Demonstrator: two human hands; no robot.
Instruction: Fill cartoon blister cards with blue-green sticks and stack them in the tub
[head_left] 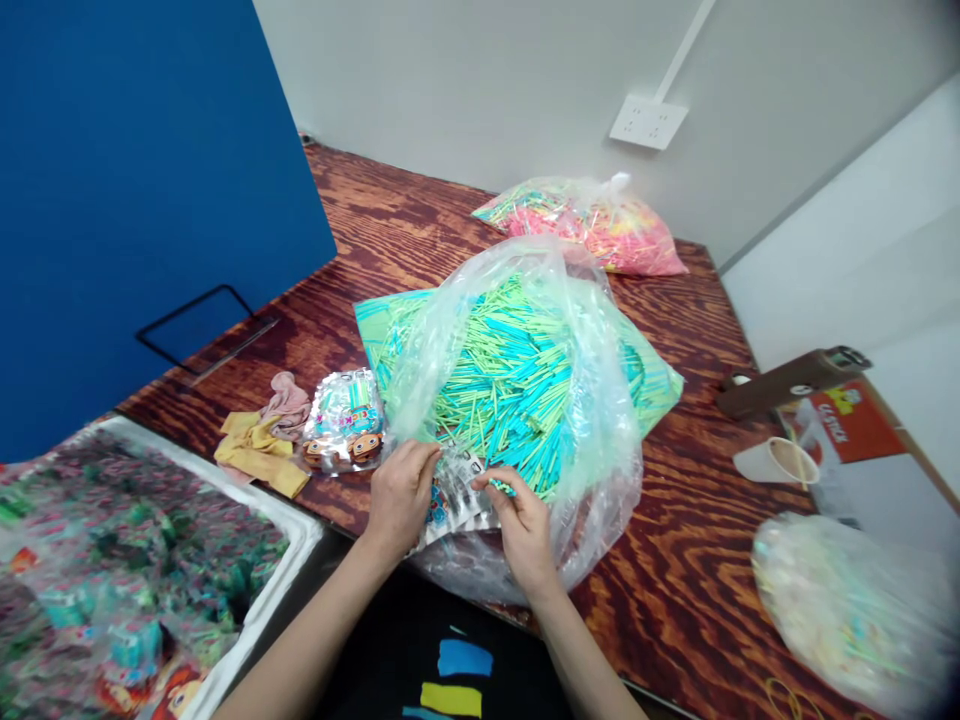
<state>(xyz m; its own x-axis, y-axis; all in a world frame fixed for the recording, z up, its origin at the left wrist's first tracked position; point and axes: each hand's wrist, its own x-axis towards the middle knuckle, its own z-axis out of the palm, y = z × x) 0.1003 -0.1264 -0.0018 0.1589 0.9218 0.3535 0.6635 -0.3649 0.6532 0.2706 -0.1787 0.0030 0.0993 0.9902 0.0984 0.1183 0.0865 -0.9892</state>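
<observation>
your left hand has its thumb and fingers pinched on the upper edge of a silver pouch. your right hand pinches a small bundle of sticks, their green and blue ends poking out beside the pouch; whether those fingers also grip the pouch, you cannot tell. the pouch is between your 2 hands, in front of the near edge of a large clear bag, which lies open on the wood-grain tabletop and shows a heap of loose green and blue sticks.

to the left of that bag you have a shiny printed packet, with a pink cloth and a yellow cloth just beside it. at your lower left is a white-rimmed container full of colorful packets. behind the open bag, near the wall, sits a 2nd bag with pink, green and blue contents. off to your right are a brown bottle, tilted in view, a white cup, an orange box and a cloudy plastic bag.
</observation>
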